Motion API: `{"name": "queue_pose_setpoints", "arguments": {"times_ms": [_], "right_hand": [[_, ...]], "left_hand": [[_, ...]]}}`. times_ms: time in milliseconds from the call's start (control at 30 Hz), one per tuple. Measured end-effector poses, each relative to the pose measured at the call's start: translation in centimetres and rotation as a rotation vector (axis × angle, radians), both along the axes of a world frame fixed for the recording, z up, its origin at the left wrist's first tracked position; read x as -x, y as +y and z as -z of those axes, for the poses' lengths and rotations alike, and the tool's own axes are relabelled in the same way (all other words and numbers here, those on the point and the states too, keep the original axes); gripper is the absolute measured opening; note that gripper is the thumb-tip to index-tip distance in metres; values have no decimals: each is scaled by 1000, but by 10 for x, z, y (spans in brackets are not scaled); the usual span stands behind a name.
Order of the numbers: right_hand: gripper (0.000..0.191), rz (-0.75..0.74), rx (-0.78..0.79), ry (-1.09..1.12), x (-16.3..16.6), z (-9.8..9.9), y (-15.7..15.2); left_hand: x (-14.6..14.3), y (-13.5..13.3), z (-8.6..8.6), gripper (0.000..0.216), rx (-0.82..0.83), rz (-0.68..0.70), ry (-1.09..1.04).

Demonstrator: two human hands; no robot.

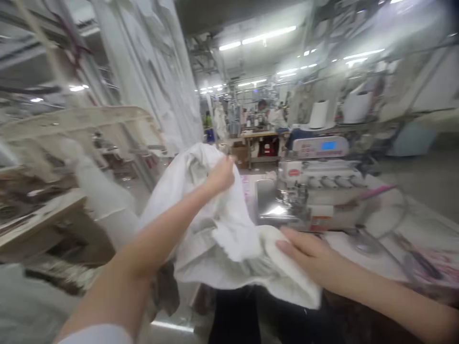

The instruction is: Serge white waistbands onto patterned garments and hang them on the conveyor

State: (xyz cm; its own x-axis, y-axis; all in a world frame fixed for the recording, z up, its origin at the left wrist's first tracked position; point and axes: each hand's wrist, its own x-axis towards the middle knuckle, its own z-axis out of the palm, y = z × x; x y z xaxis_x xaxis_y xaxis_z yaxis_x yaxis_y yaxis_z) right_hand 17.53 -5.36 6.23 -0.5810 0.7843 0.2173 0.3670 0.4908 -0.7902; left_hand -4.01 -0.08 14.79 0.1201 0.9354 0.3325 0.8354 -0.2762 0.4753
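The left hand (223, 173) pinches the top of a white cloth (234, 234) in the middle of the frame. Lower down, the right hand (304, 248) pinches its edge. A sewing machine (322, 167) sits right of middle.

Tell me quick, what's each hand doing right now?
Left hand: closed, holding up part of the white cloth.
Right hand: closed on another part of the same cloth, lower down.
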Motion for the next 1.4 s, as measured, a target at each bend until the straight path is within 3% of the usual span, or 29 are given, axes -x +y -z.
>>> {"name": "queue_pose_setpoints", "arguments": {"times_ms": [67,100,133,233,300,367,467,533,600,700,767,867,967,1033,1167,1400], "right_hand": [[30,-25,103,7,11,7,11],[30,-33,161,43,18,12,18],[30,-26,206,81,25,17,25],[32,4,272,149,40,28,41],[32,9,275,201,43,30,47],[30,-15,327,245,42,30,49],[26,-77,528,232,37,35,41],[30,-134,678,252,38,45,32],[33,-157,767,350,45,57,24],[39,-48,753,568,62,71,25],[41,77,696,685,69,77,34],[43,229,656,738,64,91,45],[42,271,664,720,44,106,43],[40,260,654,708,29,111,39],[39,272,652,638,9,107,45],[38,348,480,644,2,99,78]], "left_hand": [[-1,-7,40,27,189,203,-49],[2,-15,61,28,359,346,-116],[7,-23,81,31,448,374,-222],[23,-48,123,30,416,235,-379],[31,-57,135,29,391,117,-434],[40,-61,134,33,480,54,-572],[59,-59,110,37,513,-25,-599],[71,-49,84,34,363,-38,-293],[74,-31,58,29,177,-20,146],[52,14,36,28,-12,-44,619],[23,48,39,24,-86,-39,651],[-26,86,67,24,-110,41,494],[-56,102,101,25,-65,78,402],[-64,107,115,22,-58,78,349],[-68,123,118,22,-59,93,266],[-76,157,114,25,-26,103,185]]}}
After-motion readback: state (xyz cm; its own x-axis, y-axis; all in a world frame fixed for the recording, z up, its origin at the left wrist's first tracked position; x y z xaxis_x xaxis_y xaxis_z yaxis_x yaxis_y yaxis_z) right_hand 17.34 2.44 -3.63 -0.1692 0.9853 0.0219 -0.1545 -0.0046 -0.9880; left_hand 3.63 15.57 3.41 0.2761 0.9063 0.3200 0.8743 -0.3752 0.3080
